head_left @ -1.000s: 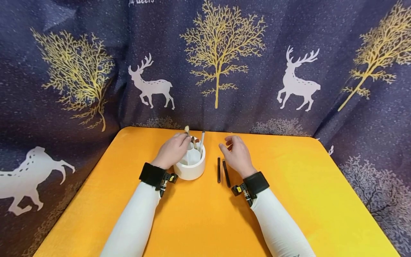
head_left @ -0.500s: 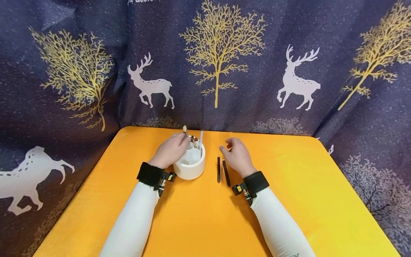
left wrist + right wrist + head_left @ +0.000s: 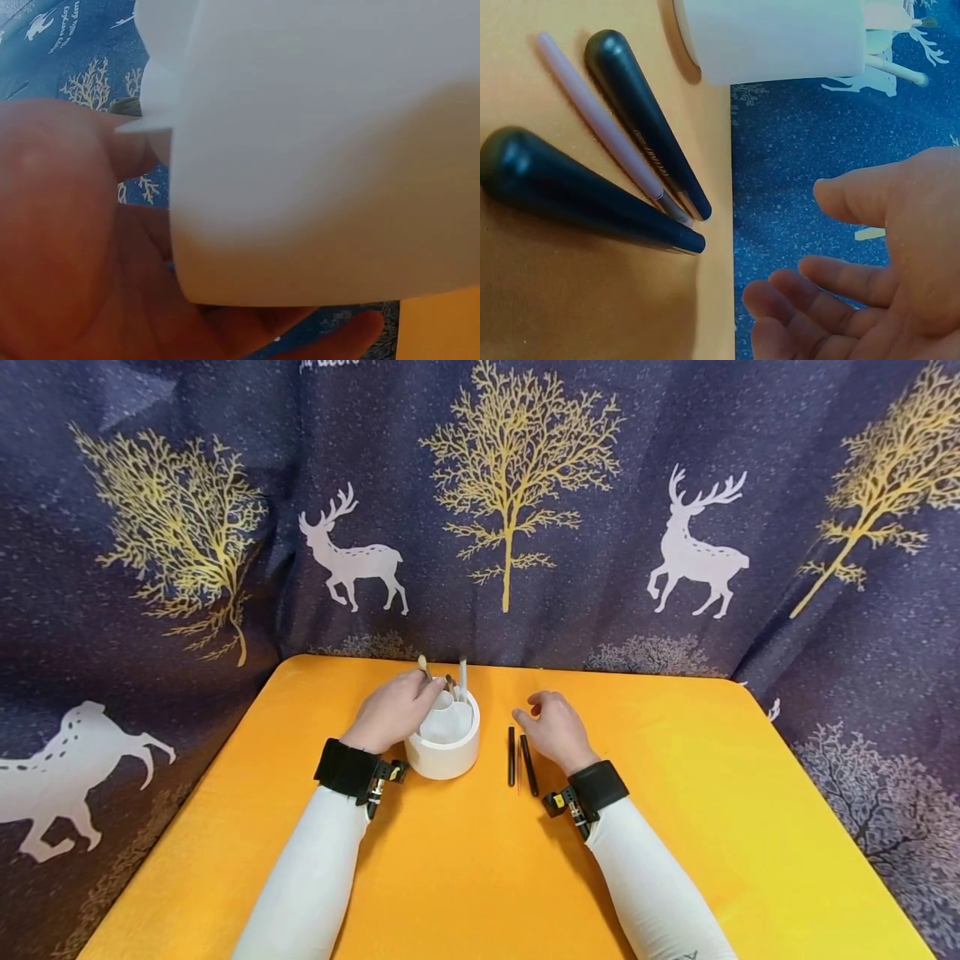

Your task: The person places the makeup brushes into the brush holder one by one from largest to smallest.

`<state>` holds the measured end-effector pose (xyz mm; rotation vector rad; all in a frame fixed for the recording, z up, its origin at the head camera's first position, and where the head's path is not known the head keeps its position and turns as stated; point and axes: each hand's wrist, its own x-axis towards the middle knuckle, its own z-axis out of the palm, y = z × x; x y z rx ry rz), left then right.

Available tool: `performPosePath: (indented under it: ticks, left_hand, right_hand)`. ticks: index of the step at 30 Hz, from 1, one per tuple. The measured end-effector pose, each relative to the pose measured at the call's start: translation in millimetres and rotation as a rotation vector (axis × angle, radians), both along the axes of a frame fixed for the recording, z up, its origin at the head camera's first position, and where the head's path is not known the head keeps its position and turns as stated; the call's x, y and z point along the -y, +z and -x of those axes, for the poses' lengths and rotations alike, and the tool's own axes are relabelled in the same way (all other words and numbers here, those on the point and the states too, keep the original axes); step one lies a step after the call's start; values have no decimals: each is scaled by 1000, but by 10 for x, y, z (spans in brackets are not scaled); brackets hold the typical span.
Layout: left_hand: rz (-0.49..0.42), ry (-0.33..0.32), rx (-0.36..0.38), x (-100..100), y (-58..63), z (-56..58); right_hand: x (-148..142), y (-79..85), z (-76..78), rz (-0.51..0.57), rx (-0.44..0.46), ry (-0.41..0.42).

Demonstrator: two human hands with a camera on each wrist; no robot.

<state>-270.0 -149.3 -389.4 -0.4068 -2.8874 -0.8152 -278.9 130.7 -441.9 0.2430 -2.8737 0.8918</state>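
A white round makeup brush holder (image 3: 442, 760) with inner dividers stands on the table. My left hand (image 3: 393, 710) grips its left side, the thumb near the rim; in the left wrist view the holder's white wall (image 3: 300, 150) hides part of the fingers. A brush with a cream tip (image 3: 422, 662) and a white brush (image 3: 462, 675) stick up from it. My right hand (image 3: 557, 731) holds nothing, fingers loosely bent, beside two black-handled brushes (image 3: 649, 120) (image 3: 585, 191) and a thin pink-handled brush (image 3: 600, 116) lying between them.
An orange-yellow cloth covers the table (image 3: 450, 877). Behind it hangs a dark blue curtain (image 3: 555, 627) printed with deer and trees, close to the table's back edge. A black camera strap (image 3: 348, 768) sits on each wrist.
The upright brushes and dividers have swung left as the holder turns under my left hand, which has shifted slightly left. My right hand has lowered a little; the lying brushes have stayed put.
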Motion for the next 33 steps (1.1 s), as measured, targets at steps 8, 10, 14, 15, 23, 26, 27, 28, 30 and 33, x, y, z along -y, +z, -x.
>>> performPosePath:
  ticks: [8,10,14,15,23,26,27,28,30,33]
  left_hand:
    - [70,86,26,27,31,-48]
    - [67,95,24,35,24,-42]
    - [-31,66,31,35,-5,-14]
    - [-61,58,30,29,-17,-4]
    - [-210,27,5,-33,-91,52]
    - [-204,29,6,-46,-102,54]
    - [-197,28,9,-48,-104,55]
    - [-189,28,10,-52,-103,52]
    - [-166,31,8,-55,-104,52]
    - [-134,30,0,-59,-102,57]
  right_hand:
    - [2,-4,1,-31,1,-6]
    - [-1,-4,-1,-40,8,-6]
    - [-10,-9,-8,-51,21,4]
    - [-12,-12,-10,-53,26,7]
    - [-14,-10,-11,-103,96,19]
    - [-5,-5,-9,-129,124,14]
    - [-2,-7,-8,-137,132,13]
    - [0,-9,-8,-143,146,13]
    - [-1,-17,-13,-155,173,18]
    - [-8,-29,-20,-170,205,36]
